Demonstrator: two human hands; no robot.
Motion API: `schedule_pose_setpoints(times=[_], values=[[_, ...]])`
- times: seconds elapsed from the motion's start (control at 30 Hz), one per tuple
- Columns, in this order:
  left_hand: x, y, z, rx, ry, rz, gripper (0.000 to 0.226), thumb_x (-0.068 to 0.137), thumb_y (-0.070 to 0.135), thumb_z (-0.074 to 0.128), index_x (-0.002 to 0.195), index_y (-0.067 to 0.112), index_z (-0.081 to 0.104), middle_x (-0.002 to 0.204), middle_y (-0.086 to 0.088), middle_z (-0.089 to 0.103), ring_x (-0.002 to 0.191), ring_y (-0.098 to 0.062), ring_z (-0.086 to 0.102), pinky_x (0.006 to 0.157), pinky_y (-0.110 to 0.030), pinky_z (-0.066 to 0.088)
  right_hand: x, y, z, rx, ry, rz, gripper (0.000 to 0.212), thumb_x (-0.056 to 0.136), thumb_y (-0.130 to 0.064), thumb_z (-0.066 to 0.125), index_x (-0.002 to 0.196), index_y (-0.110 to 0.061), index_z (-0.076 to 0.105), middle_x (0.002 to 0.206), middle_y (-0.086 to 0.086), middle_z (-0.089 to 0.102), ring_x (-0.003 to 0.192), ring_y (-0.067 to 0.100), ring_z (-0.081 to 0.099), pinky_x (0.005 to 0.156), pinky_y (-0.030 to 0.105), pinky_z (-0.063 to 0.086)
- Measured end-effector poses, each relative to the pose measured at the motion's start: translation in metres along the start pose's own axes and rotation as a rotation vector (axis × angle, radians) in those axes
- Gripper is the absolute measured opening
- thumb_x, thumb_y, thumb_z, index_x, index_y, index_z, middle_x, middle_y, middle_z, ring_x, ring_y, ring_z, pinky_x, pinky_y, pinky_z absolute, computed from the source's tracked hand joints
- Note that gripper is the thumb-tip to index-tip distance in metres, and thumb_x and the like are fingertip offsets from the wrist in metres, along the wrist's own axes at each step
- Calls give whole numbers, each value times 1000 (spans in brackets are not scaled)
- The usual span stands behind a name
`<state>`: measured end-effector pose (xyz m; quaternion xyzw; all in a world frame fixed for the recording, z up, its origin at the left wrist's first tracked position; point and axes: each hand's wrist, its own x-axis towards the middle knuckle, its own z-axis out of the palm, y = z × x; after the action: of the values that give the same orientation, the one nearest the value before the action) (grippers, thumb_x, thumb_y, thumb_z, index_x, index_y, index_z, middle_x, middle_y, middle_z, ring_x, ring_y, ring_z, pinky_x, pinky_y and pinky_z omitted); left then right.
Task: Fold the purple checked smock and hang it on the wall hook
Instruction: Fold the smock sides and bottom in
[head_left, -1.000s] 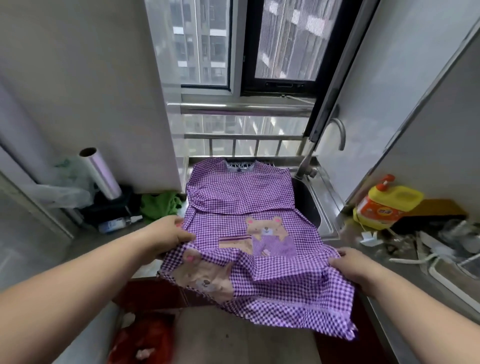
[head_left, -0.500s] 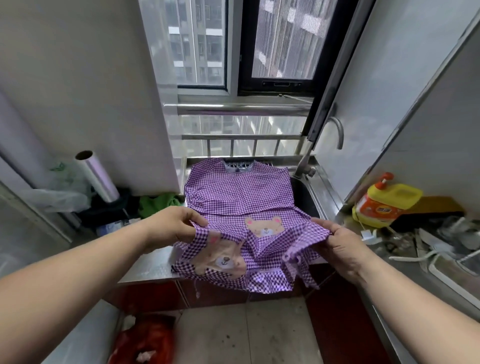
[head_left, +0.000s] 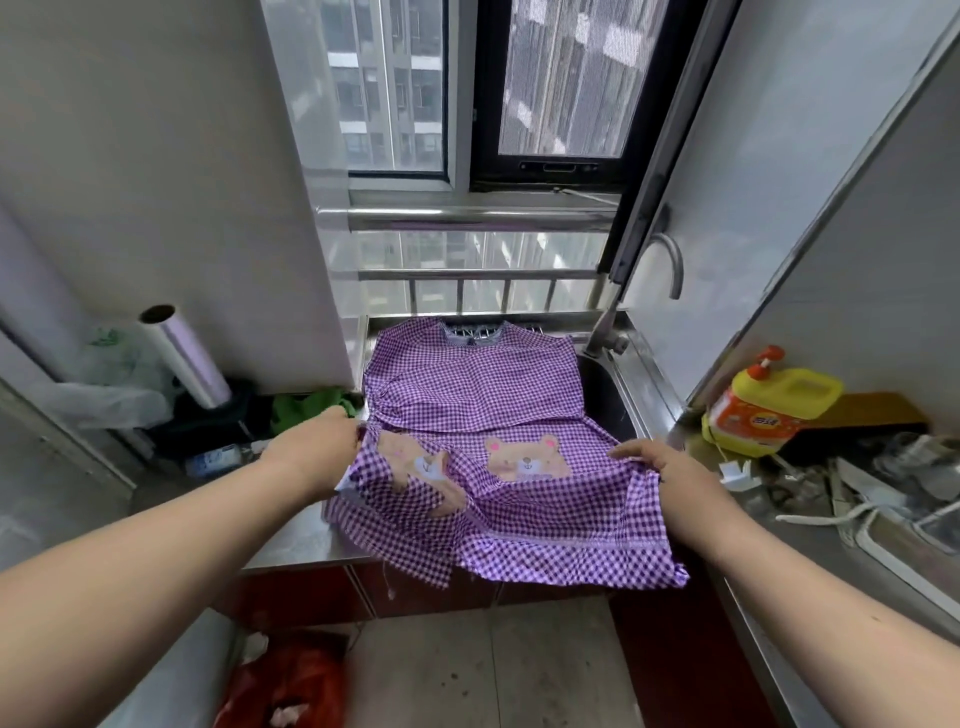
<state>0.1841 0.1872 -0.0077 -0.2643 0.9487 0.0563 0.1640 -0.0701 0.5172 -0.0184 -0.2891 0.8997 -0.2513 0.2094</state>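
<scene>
Two bare forearms reached forward from the near corners, converging on the purple checked smock (head_left: 483, 415), which lay spread over the steel sink (head_left: 618, 384) and the counter (head_left: 301, 540) under the window. The left hand (head_left: 317, 452) sat at the smock's left edge, knuckles up and wrist slightly bent, its fingers curled round a bunch of the hem so that the cloth puckered beside a bear patch (head_left: 415, 462). The right hand (head_left: 660, 465) lay at the right edge, palm down, thumb and fingers pinching a raised ridge of fabric (the fingertips themselves were partly hidden in the fold). Between the hands the lower part of the smock was doubled back towards the far side, and its trimmed hem hung over the counter's near edge. The collar lay at the far end, close to the window rail. A tap (head_left: 670, 260) rose at the far right of the sink. A yellow detergent bottle (head_left: 769, 405) stood on the right counter, and a roll of cling film (head_left: 182, 353) leaned at the left.
</scene>
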Motion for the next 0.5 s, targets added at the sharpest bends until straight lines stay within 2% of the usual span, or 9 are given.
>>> schedule_pose_setpoints(times=[0.07,0.17,0.23,0.3,0.33,0.37,0.4,0.43,0.5], values=[[3,-3,7,-145,79,-86,46,74,64,47,111,40,63,108,11,57,104,-18,62,87,-38,57,2,5,0,-76,-65,-9,30,89,-21,76,102,-48,75,114,-19,72,105,9,68,96,35,56],[11,-11,5,-294,78,-132,47,82,31,75,128,31,67,126,3,66,112,-23,66,100,-41,53,1,3,0,-70,-146,9,24,84,-21,83,97,-39,78,103,-16,73,96,4,68,81,18,51],[12,-10,4,-304,3,-227,35,82,17,77,116,23,72,113,-4,73,99,-24,69,91,-39,57,5,7,5,-10,-130,51,18,91,-7,73,99,-23,77,96,-8,74,88,8,67,71,12,46],[25,-5,8,-384,-75,-324,15,87,9,70,100,15,71,87,-10,73,82,-22,72,71,-34,58,10,6,7,31,-34,74,16,99,-4,62,107,-9,75,94,4,73,84,19,68,73,19,52],[26,2,6,-277,-18,-351,14,96,5,62,105,11,69,86,-16,71,90,-23,74,74,-35,57,13,6,8,85,22,104,16,103,-6,58,102,-6,73,87,9,70,76,23,65,66,24,53],[16,-4,21,-235,12,-253,19,105,4,49,117,8,63,102,-19,70,113,-24,70,90,-38,52,12,4,7,140,79,117,21,105,-5,54,93,-6,70,78,11,66,65,22,60,53,23,49],[14,-8,33,-346,1,-180,31,111,6,36,138,2,51,131,-18,63,136,-24,56,107,-36,42,12,5,6,215,126,146,26,106,-3,50,85,-7,67,73,13,65,58,20,56,46,21,44],[15,2,36,-383,-13,-224,38,112,8,29,147,-3,37,152,-15,50,147,-22,43,116,-33,31,11,4,4,305,154,163,28,104,1,48,83,-6,66,73,16,67,58,19,56,44,21,43],[15,18,21,-256,-12,-258,41,112,11,27,151,-1,33,161,-7,42,149,-15,41,117,-26,27,12,0,4,375,148,175,28,102,3,49,84,-6,70,78,17,72,63,21,62,47,21,50]])
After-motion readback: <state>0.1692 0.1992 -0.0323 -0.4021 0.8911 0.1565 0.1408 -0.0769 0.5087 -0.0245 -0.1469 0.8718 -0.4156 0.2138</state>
